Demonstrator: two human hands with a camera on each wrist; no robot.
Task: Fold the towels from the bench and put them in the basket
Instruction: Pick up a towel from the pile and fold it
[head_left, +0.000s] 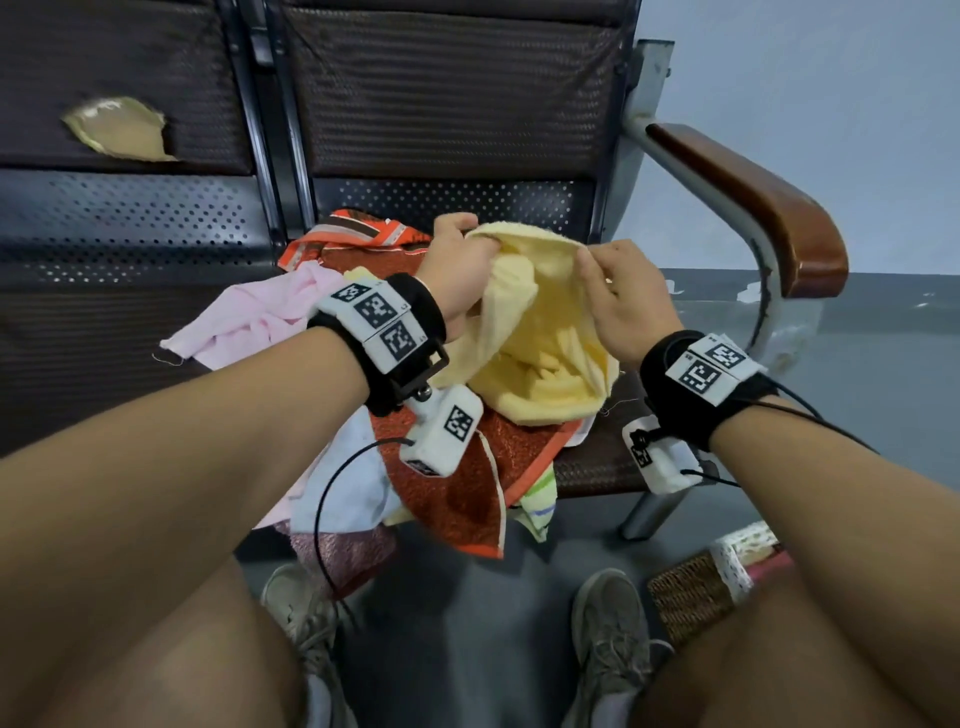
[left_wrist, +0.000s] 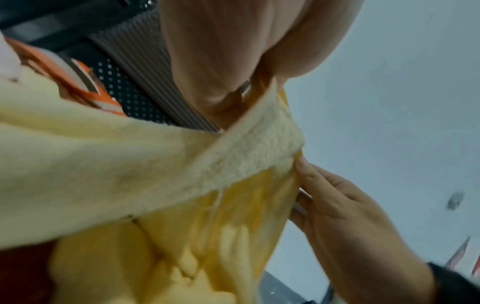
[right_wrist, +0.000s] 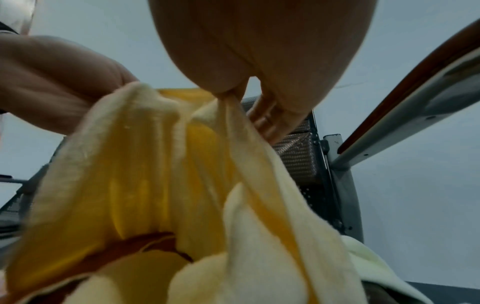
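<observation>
A pale yellow towel hangs bunched above the bench seat, held up by its top edge. My left hand grips that edge at the left, fingers curled into the cloth. At the right end of the edge my right hand pinches the cloth between thumb and fingers. In the left wrist view the yellow towel stretches across to the right hand. The right wrist view shows the yellow towel draping down below both hands. A woven basket stands on the floor by my right foot.
A pile of towels lies on the bench seat: an orange-red one, a pink one, a pale blue one. A wooden armrest rises at the right. My shoes stand on the grey floor.
</observation>
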